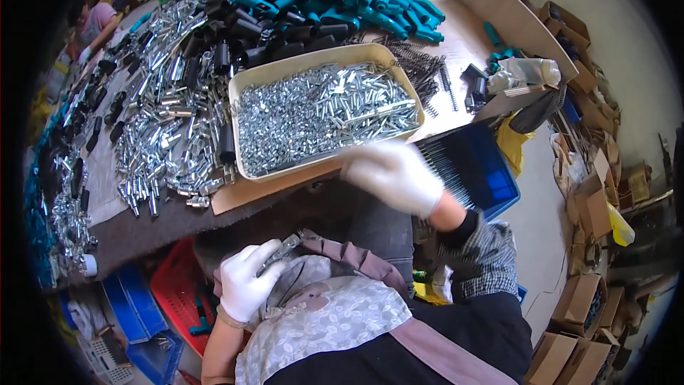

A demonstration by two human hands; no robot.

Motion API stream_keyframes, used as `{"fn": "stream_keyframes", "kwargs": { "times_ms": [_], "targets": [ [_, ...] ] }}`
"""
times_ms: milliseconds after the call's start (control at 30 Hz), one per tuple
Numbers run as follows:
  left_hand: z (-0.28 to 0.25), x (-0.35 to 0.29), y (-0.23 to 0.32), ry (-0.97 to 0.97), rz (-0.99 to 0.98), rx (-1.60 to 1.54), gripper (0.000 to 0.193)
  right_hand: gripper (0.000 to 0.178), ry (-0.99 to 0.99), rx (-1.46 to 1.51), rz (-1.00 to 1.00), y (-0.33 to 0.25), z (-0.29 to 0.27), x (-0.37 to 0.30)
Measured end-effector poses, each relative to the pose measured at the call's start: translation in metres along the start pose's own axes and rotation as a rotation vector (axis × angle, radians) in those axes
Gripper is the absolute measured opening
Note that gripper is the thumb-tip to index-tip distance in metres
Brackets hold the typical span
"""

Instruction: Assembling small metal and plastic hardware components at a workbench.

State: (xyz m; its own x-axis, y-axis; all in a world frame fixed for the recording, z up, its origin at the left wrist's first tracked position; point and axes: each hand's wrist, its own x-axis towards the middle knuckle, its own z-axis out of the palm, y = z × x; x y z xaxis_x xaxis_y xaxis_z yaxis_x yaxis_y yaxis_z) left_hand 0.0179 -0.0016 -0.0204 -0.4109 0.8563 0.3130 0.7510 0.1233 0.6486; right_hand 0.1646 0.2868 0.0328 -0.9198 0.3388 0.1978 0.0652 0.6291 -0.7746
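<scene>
Metal part: in the left hand, above the lap and patterned apron, short of the worktop; partly hidden by fingers.
Left hand: white-gloved, grasping the metal part between thumb and fingers.
Right hand: white-gloved, blurred, at the near right rim of the cream tray; cannot tell if clenched or released, nor if holding anything.
Feel of metal part: probably small but dense, stiff, hardly fragile — smooth enough to slip against glove fabric.
Hold on metal part: best round the middle, thumb opposite two fingers, both ends left free.
Feel of tray load: small silvery pieces and slim pins, likely light singly, hard, apt to roll; best pinched one by one across the sides.
Hold on tray: likely heavy when so full; best lifted by two opposite rims.
Count, single: one metal part in the left hand, one cream tray, one blue crate right of the worktop, one red basket below.
Count, heaped: pieces, pins, teal parts, black sleeves, dark springs, silvery fittings — all too many and too overlapped for a tally.
</scene>
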Motion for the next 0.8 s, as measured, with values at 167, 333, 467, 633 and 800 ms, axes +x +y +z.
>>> {"fn": "stream_keyframes", "kwargs": {
  "times_ms": [167,333,467,633,800],
  "targets": [
    [0.003,0.005,0.003,-0.032,-0.013,0.003,0.034,0.018,0.514,-0.064,0.035,0.107,-0.116,0.086],
    [0.001,0.010,0.008,-0.051,-0.001,0.050,0.033,0.023,0.468,-0.570,0.207,0.189,-0.170,0.166],
    [0.001,0.017,0.006,-0.044,0.004,0.074,0.034,0.027,0.310,-0.736,0.123,0.186,-0.155,0.234],
    [0.002,0.021,-0.003,-0.046,-0.037,0.091,0.032,0.025,0.162,-0.681,0.014,0.142,-0.093,0.312],
    [0.001,0.029,-0.012,-0.056,-0.097,0.071,0.034,0.025,-0.055,-0.677,-0.006,0.111,-0.045,0.368]
  ]
}}
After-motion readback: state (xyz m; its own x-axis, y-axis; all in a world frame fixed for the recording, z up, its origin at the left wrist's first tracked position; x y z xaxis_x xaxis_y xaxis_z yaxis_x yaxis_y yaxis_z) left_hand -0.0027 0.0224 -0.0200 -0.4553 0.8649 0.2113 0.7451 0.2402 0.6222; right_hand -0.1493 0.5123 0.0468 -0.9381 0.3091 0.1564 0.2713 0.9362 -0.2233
